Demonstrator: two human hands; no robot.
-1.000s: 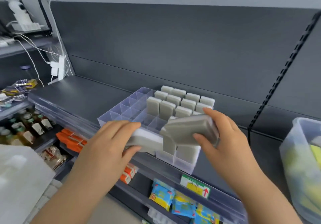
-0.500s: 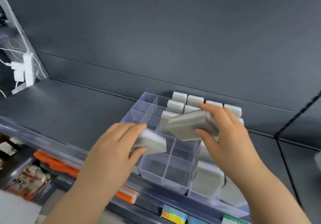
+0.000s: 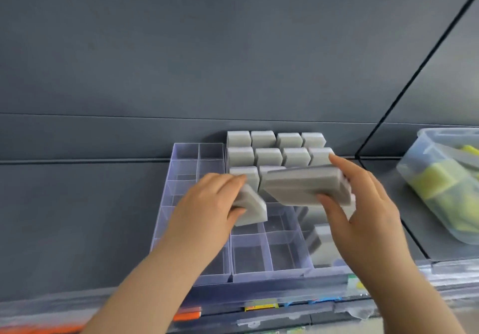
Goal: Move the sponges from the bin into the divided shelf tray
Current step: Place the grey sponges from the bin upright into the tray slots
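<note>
Small sponge [image 3: 250, 208] is now tipping lower toward the cells | left hand [image 3: 207, 204] is gripping it over the divided tray [image 3: 267, 274] | right hand [image 3: 363, 217] is pinching flat sponge [image 3: 303, 186] above stored sponges [image 3: 268, 156] | placing step; next likely needs upright seating | bin [image 3: 440, 178] is sitting far right

The one camera rides on my head and faces forward and down, close over my left hand [image 3: 204, 204] and right hand [image 3: 363, 219] (both fill the lower middle). Beyond my grip stands the back wall [image 3: 181, 61]; right of it, the bin [image 3: 425, 136], cut by the frame edge.
</note>
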